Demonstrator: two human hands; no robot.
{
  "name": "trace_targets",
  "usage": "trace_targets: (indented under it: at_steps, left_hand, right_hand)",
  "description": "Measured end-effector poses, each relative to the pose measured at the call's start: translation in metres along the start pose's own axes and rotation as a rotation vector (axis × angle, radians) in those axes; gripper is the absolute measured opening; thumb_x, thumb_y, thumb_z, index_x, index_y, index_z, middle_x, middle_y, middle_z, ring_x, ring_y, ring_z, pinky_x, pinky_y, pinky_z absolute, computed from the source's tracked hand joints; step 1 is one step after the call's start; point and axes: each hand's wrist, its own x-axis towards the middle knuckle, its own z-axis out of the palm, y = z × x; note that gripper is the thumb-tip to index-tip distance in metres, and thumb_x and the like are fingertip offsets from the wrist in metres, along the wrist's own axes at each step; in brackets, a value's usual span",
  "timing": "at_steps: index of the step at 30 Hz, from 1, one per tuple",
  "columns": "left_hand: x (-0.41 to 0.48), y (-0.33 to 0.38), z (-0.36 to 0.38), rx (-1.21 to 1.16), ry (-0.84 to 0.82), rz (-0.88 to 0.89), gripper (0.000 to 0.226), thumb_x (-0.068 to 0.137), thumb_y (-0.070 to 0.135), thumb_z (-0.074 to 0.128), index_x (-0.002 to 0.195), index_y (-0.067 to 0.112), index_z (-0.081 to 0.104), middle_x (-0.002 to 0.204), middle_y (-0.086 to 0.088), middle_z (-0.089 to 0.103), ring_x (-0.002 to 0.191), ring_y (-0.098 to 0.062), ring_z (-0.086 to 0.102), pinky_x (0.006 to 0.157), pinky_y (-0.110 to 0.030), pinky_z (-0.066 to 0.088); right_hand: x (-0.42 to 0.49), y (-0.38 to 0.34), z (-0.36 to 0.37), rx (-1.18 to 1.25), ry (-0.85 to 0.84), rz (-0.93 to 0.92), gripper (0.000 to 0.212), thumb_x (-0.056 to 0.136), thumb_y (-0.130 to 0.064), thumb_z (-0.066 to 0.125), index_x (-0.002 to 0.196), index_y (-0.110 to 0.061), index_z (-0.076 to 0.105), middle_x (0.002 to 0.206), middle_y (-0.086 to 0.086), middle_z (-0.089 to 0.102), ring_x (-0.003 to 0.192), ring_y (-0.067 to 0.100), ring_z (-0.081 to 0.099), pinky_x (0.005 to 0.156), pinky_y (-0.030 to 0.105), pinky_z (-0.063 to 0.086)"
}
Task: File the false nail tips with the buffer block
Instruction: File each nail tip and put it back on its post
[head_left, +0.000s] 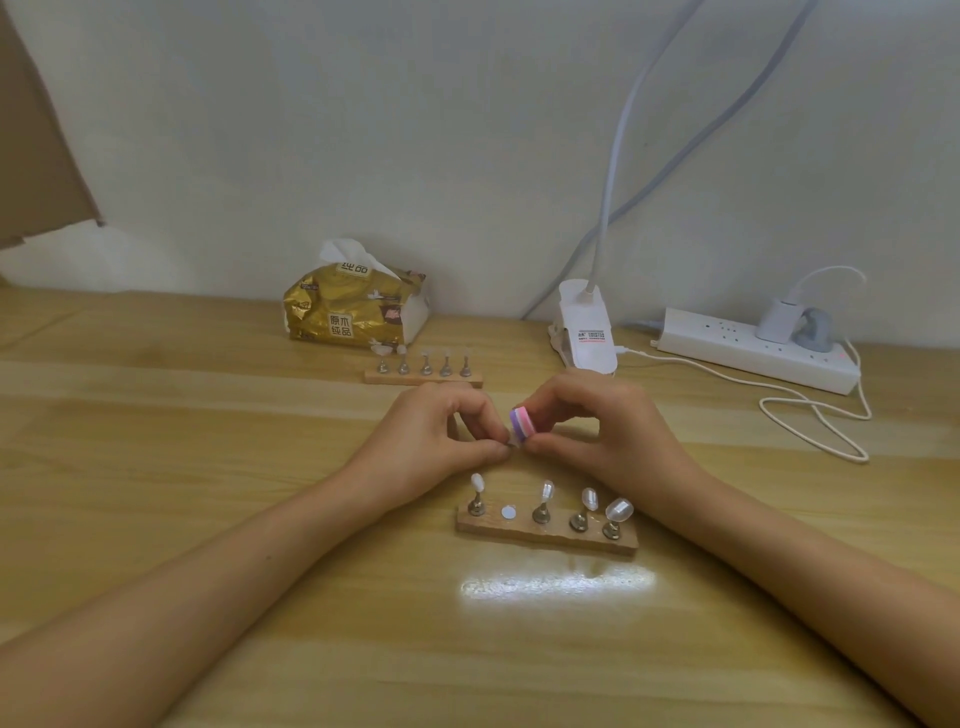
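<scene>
Above the pale wooden surface (249, 467), the right hand (597, 426) pinches a small pink, purple and white layered foam buffer block (521, 423) between thumb and curled fingers, its end turned toward the left hand (436, 436). The left hand's fingertips are closed tightly on a single false nail tip (512, 443), most of it hidden, so I cannot tell whether its metal stand came with it. The two hands meet just behind the near wooden holder strip (545, 536), probably so that one steadies the tip while the other rubs the block across it. The bare round magnet disc (508, 513) in that strip suggests where the tip belongs. Four clear nail tips on metal stands (543, 501) remain upright there. A second wooden strip with five stands (423, 376) waits farther back, in front of a gold tissue pack (353, 312).
</scene>
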Motion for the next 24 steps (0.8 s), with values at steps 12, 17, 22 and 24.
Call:
trace_targets:
  at_steps: [12,17,22,24]
  left_hand:
    - [-0.0006,0.0017,0.0007,-0.025,-0.003,-0.023,0.017,0.076,0.015,0.083,0.071,0.027,0.072,0.071,0.017,0.066,0.057,-0.008,0.048,0.057,-0.02,0.042]
    - [-0.0011,0.0022,0.0,-0.022,-0.01,-0.006,0.018,0.076,0.013,0.083,0.072,0.027,0.072,0.07,0.018,0.065,0.054,-0.001,0.046,0.056,-0.015,0.039]
    - [0.0,0.0024,0.0007,-0.036,-0.013,0.002,0.016,0.076,0.009,0.082,0.072,0.022,0.073,0.066,0.019,0.064,0.051,0.002,0.048,0.053,-0.01,0.037]
    - [-0.0002,0.0022,0.0003,-0.035,-0.012,0.01,0.018,0.076,0.009,0.082,0.072,0.024,0.072,0.068,0.015,0.065,0.052,0.003,0.049,0.054,-0.011,0.036]
  right_hand:
    - [-0.0004,-0.0017,-0.0013,-0.012,-0.019,0.0,0.017,0.08,-0.002,0.081,0.095,-0.001,0.074,0.092,0.007,0.073,0.088,0.014,0.069,0.084,0.027,0.056]
    - [-0.0009,-0.0007,0.0003,-0.081,-0.013,-0.072,0.013,0.082,-0.003,0.08,0.094,-0.003,0.075,0.09,0.005,0.07,0.086,0.012,0.067,0.082,0.022,0.053]
    - [-0.0017,-0.0024,-0.0005,-0.084,-0.009,-0.06,0.013,0.082,-0.004,0.08,0.095,-0.003,0.075,0.09,0.005,0.071,0.085,0.012,0.067,0.082,0.026,0.055]
    - [-0.0019,-0.002,0.0008,-0.11,-0.003,-0.079,0.012,0.083,-0.006,0.079,0.095,-0.004,0.076,0.089,0.006,0.07,0.084,0.012,0.066,0.081,0.021,0.052]
